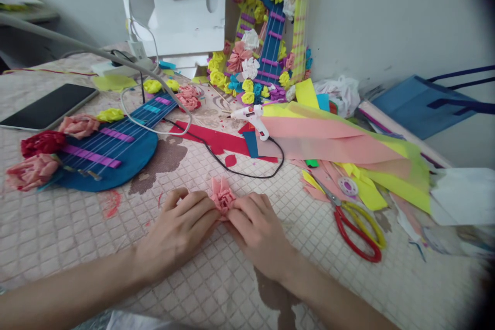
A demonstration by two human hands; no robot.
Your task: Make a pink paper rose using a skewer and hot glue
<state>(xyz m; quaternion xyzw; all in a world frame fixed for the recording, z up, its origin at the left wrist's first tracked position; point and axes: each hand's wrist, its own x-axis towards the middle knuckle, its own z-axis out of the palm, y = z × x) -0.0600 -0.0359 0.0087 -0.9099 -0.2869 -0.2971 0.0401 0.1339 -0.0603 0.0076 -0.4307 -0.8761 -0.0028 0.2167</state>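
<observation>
A small pink fabric flower (223, 197) is pinched between my two hands, just above the table. My left hand (184, 221) grips its left side with curled fingers. From the right, my right hand (257, 227) presses its fingertips against the petals. The underside of the flower is hidden by my fingers. Beyond my left hand lies a blue guitar-shaped piece (127, 152) with purple strips, strings, and pink, red and yellow flowers along its edge. A white glue gun (253, 118) rests behind the flower, its black cord looping towards my hands.
Red-and-yellow-handled scissors (358, 224) lie on the right, near a small spool (348, 186). Pink and yellow fabric strips (328, 139) spread behind them. A phone (50, 105) lies far left. Decorated guitar shapes (270, 44) lean on the wall. A white cable (185, 108) arches above the blue piece.
</observation>
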